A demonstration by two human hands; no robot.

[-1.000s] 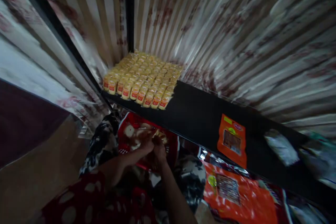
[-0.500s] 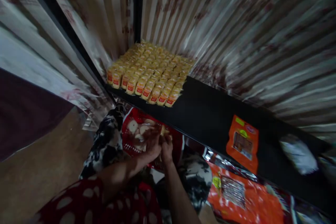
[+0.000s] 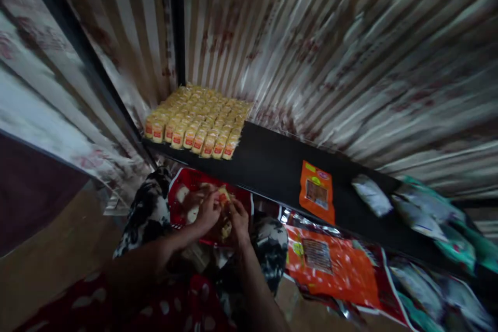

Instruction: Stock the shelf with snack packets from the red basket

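Observation:
Over a red container (image 3: 177,179) between my knees, my left hand (image 3: 209,212) and my right hand (image 3: 239,219) are close together. They both grip a small yellow packet (image 3: 224,196) with a red label, the fingers closed on its two sides. Pale rounded pieces (image 3: 192,213) lie in the container under my hands, too dim to name. Just beyond, the black shelf (image 3: 272,155) carries tight rows of similar yellow packets (image 3: 198,119), red labels facing me.
An orange pouch (image 3: 317,192), a silvery packet (image 3: 372,196) and teal-and-silver packets (image 3: 431,212) lie on the shelf to the right. Below its edge is a larger orange bag (image 3: 330,264). Dark posts and striped sheeting (image 3: 291,36) stand behind.
My hands have lifted slightly and drawn apart a little, so the yellow packet and its red label show more clearly. The view has swung to the right, bringing the teal packets in.

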